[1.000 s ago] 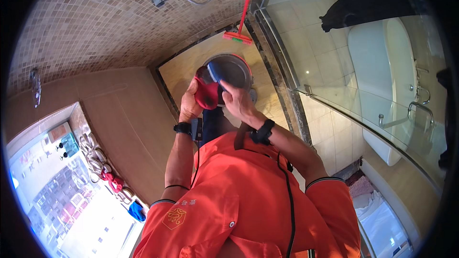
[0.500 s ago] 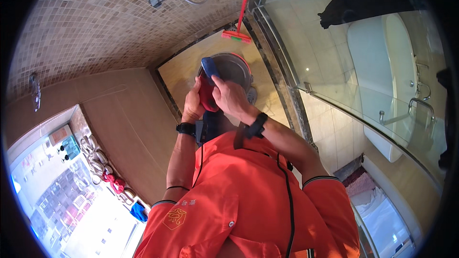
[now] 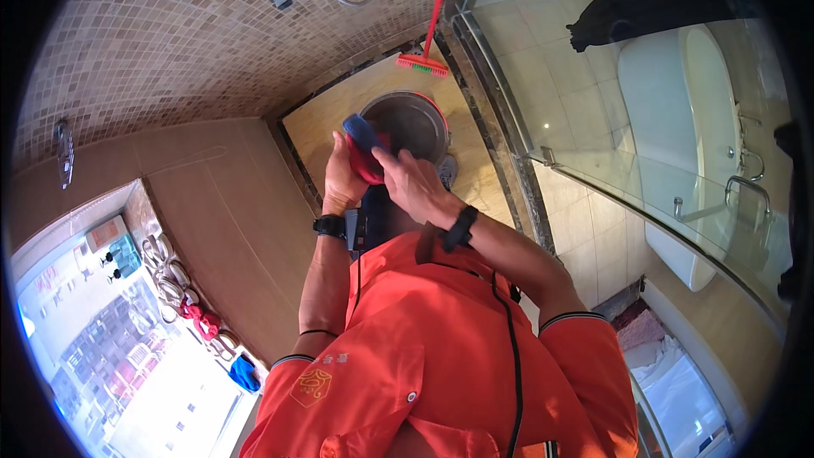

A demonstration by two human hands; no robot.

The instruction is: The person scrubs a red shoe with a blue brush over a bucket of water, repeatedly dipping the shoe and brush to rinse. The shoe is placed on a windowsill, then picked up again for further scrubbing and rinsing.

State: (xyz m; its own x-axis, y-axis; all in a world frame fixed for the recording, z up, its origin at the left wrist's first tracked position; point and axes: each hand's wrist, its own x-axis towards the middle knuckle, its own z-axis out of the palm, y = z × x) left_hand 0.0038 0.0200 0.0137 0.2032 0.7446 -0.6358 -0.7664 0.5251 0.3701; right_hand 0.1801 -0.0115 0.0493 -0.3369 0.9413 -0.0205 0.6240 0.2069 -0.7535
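Observation:
My left hand (image 3: 342, 182) grips a dark red item (image 3: 366, 168), possibly a shoe, largely covered by my fingers. Against its upper side, my right hand (image 3: 415, 188) holds a blue brush (image 3: 363, 131), its index finger stretched along the back. The bristles are hidden from sight. Just beyond both hands stands a grey bucket (image 3: 439, 123) with a red edge, its inside dark. My hands are at its near left side.
A red broom (image 3: 422, 64) leans at the far corner. Glass panels (image 3: 627, 195) stand to the right, with a white bathtub (image 3: 712, 76) behind. Several shoes (image 3: 172, 284) line the window sill at left. A shower hose (image 3: 339, 2) hangs on the tiled wall.
The brush and the red item have shifted slightly left and nearer to me, exposing more of the bucket. Both hands keep their hold.

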